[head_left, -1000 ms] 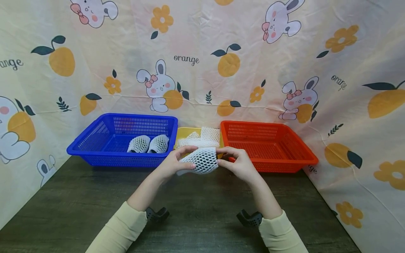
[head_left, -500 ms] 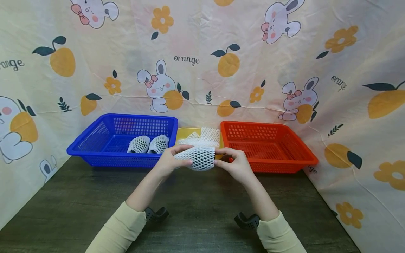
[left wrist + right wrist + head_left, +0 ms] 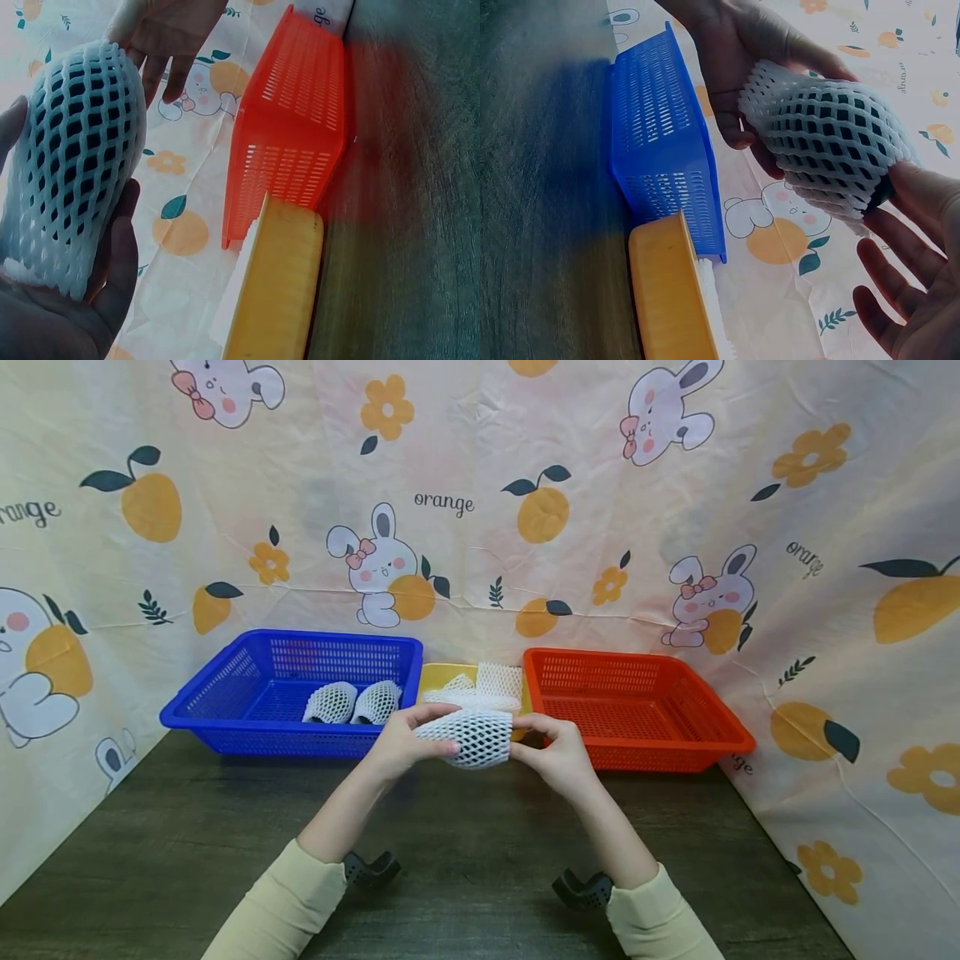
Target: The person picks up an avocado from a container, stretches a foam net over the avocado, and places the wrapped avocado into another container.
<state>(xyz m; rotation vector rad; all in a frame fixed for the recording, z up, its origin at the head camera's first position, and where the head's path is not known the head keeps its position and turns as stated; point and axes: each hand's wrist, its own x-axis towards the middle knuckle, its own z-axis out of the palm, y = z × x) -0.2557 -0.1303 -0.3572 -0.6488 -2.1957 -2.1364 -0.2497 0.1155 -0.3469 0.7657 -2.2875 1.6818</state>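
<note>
A white foam fruit net (image 3: pixel 474 739) is held above the table between both hands, stretched over a dark, rounded thing (image 3: pixel 882 193) whose end shows at the net's right opening. My left hand (image 3: pixel 397 745) grips the net's narrower end, thumb in front and fingers behind. At the other end, my right hand (image 3: pixel 558 752) pinches the net's rim with thumb and index finger; its remaining fingers spread free in the right wrist view. Two more netted pieces (image 3: pixel 330 702) lie in the blue basket (image 3: pixel 225 735), to the left.
Behind the hands, a yellow bin (image 3: pixel 281 277) holds more white foam nets (image 3: pixel 498 683). A red basket (image 3: pixel 637 756) stands to its right. All stand along the back of the dark wooden table (image 3: pixel 450 877), before a printed cloth (image 3: pixel 480 568).
Both hands and the net have shifted slightly left. The loose tail of the net that hung below the left hand is now within its grip. The baskets have not moved.
</note>
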